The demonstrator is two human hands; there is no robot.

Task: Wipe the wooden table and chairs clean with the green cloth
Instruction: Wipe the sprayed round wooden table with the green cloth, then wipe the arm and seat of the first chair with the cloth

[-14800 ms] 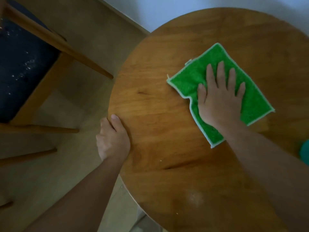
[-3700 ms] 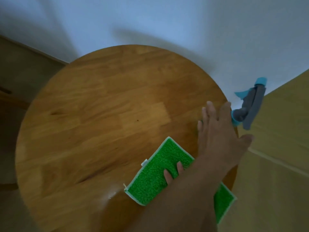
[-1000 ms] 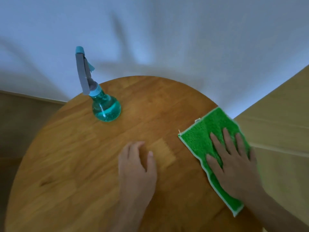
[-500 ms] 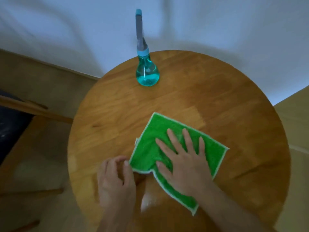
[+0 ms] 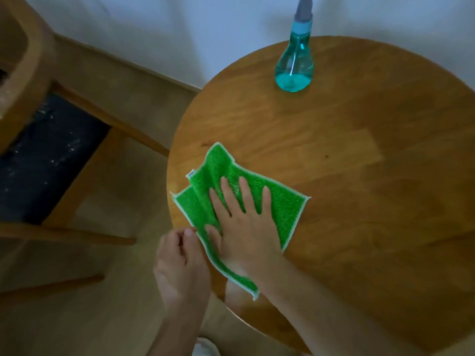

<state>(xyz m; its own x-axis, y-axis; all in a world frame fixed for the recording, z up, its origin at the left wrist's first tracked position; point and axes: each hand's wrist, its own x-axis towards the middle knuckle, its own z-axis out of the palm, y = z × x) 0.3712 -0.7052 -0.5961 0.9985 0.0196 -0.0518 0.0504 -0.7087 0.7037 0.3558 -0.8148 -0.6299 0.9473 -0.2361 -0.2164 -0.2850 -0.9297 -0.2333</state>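
Near the table's [image 5: 359, 176] left edge, I am pressing my right hand [image 5: 244, 227], fingers spread flat, onto the green cloth [image 5: 282, 209]; my left hand [image 5: 180, 263], fingers curled and gripping nothing, is resting just beside it.

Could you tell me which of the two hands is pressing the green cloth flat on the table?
The right hand, fingers spread flat on the green cloth. The left hand is curled at the table edge, beside it.

Teal spray bottle [image 5: 294, 65] upright; white wall [image 5: 154, 27] behind.
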